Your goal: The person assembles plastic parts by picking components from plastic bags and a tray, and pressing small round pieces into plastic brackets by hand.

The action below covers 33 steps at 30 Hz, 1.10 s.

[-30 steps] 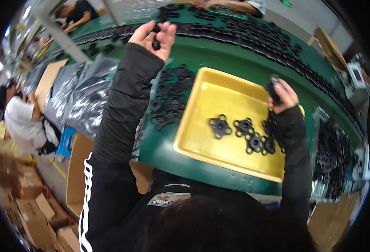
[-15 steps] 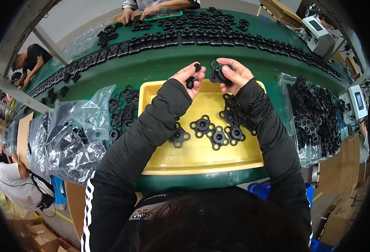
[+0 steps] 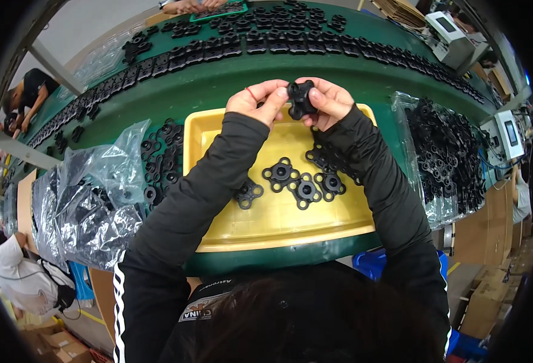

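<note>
Above the back part of a yellow tray [image 3: 266, 233], a black four-lobed plastic part [image 3: 301, 99] is held between my two hands. My left hand [image 3: 260, 101] pinches its left side with thumb and fingers. My right hand [image 3: 330, 100] grips its right side, thumb on the near face. Whether it is one piece or two pressed together, I cannot tell. Below in the tray lie several flat black ring-cornered parts, one of them [image 3: 307, 190] near the middle. More are bunched by my right sleeve, which partly covers them.
Left of the tray, black parts [image 3: 171, 148] lie beside clear plastic bags [image 3: 106, 181]. A bag of black parts [image 3: 445, 160] sits on the right. Farther back, long rows of black parts [image 3: 218, 51] line the green table [image 3: 212, 78]. A co-worker's hands [image 3: 188, 6] work beyond.
My hands have come together, bringing the part from the left hand against the one in the right. The view has shifted slightly, and the far co-worker shows less.
</note>
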Available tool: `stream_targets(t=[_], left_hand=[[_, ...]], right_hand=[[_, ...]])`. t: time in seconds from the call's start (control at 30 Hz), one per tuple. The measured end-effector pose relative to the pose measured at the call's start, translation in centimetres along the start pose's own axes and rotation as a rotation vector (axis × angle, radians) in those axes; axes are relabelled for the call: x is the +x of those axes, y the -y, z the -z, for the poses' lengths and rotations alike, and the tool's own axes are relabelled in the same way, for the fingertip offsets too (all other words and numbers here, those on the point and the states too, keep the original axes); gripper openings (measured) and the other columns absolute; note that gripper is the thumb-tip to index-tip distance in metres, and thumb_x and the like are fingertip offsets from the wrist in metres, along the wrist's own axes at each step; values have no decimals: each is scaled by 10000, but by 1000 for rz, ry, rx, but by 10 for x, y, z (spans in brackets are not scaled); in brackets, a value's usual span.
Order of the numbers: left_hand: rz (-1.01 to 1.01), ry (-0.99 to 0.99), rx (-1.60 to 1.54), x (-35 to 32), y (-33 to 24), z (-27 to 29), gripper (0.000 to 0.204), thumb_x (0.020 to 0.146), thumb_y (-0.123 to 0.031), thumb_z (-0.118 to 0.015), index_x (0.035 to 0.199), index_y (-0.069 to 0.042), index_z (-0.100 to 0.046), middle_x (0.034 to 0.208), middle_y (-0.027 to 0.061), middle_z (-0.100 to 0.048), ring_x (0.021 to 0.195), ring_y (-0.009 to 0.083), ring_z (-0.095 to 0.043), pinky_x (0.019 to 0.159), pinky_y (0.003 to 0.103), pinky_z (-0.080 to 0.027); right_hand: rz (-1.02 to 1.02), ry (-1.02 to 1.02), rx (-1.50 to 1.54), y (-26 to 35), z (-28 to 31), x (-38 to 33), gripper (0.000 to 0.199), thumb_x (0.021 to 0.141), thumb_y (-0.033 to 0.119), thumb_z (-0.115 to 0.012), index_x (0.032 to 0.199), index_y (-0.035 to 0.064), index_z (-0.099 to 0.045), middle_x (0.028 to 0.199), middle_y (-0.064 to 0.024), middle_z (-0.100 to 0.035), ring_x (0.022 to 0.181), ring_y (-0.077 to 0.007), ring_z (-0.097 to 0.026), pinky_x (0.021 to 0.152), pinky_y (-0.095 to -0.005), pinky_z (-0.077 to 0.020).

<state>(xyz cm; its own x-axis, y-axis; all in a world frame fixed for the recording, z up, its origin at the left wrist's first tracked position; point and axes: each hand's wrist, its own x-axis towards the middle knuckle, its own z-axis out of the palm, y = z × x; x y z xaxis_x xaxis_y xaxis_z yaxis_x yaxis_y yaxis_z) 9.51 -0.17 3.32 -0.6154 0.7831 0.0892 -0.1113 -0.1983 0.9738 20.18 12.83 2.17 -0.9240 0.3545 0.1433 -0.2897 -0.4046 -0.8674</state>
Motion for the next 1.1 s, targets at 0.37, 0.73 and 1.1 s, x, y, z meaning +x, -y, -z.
stream_targets(t=[0.37, 0.73, 1.1], left_hand=[[69, 78, -116, -7, -1, 12, 205, 748, -88, -600, 945, -60, -549, 699, 19, -568, 366, 38, -365, 310, 142, -245], [144, 26, -145, -6, -2, 3, 239, 771, -52, -553, 997, -60, -475, 817, 68, -575, 425, 53, -417, 325, 145, -294], [606, -50, -684, 7, 4, 4, 275, 789, -30, -532, 1057, -23, -469, 978, 140, -532, 728, 163, -546, 552, 201, -466]], right_hand=[[1, 3, -149, 2, -6, -5, 312, 734, 50, -588, 1021, 4, -474, 791, -97, -578, 591, -117, -547, 482, -173, -429], [264, -146, -672, -5, -9, -9, 397, 667, 104, -635, 1027, 18, -491, 797, -105, -586, 658, -164, -563, 576, -237, -458], [3, -1619, -1642, 160, 166, -141, 482, 677, 381, -511, 1051, 77, -504, 956, -195, -555, 850, -366, -529, 735, -426, -424]])
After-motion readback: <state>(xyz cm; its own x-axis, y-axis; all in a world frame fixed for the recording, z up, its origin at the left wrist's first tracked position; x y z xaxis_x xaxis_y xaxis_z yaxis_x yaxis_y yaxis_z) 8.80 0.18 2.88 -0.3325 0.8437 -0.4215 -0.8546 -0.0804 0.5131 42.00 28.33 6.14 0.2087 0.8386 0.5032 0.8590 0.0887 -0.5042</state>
